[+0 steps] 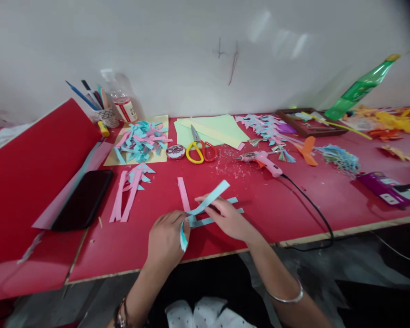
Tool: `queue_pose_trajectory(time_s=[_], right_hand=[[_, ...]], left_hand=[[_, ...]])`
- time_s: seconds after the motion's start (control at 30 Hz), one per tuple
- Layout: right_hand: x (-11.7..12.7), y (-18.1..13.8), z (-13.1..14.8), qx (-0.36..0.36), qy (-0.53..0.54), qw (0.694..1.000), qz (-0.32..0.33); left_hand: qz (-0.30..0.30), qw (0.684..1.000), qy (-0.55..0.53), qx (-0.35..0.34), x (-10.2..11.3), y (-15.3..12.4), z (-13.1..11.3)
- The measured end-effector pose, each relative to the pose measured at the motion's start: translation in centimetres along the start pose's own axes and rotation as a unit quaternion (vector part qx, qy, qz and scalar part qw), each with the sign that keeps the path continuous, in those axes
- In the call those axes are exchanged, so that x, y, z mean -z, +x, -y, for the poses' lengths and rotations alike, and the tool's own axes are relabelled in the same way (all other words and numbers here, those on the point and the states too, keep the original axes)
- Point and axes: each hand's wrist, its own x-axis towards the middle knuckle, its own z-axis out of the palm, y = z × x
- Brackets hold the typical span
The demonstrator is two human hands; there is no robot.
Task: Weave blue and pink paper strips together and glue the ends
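My left hand is closed in a pinch on the near end of a light blue paper strip that bends over my fingers. My right hand pinches the same strip near its middle, and its free end points up and to the right. Under my hands lie more blue strips and one pink strip, flat on the red table.
A pile of pink and blue strips lies to the left beside a black phone. Behind are scissors, a pink glue gun with its black cord, a tape roll, green paper sheets and a green bottle.
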Motion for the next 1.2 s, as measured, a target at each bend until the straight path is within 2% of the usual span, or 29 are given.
queue_pose_trajectory(time_s=[0.17,0.37,0.57,0.73,1.0,1.2], right_hand=[[-0.9,0.1,0.5,0.033,-0.077,0.996,-0.007],[-0.7,0.3,0.3,0.009,0.049,0.998,0.026],[-0.8,0.9,0.4,0.036,-0.007,0.999,0.014],[-1.0,1.2,-0.4,0.061,-0.017,0.998,0.020],[-1.7,1.4,-0.7,0.048,-0.008,0.999,-0.007],[-1.9,1.3,-0.3,0.055,-0.008,0.998,0.000]], left_hand=[[-0.004,0.999,-0.032,0.023,0.1,0.1,0.0],[0.014,0.999,-0.017,0.041,0.2,0.4,0.0],[0.010,0.998,0.050,0.031,-0.3,0.4,0.7],[0.009,0.997,0.065,0.032,-0.5,0.3,1.3],[0.102,0.983,0.129,0.076,0.2,0.9,0.9],[0.131,0.975,0.154,0.086,0.6,1.1,0.6]])
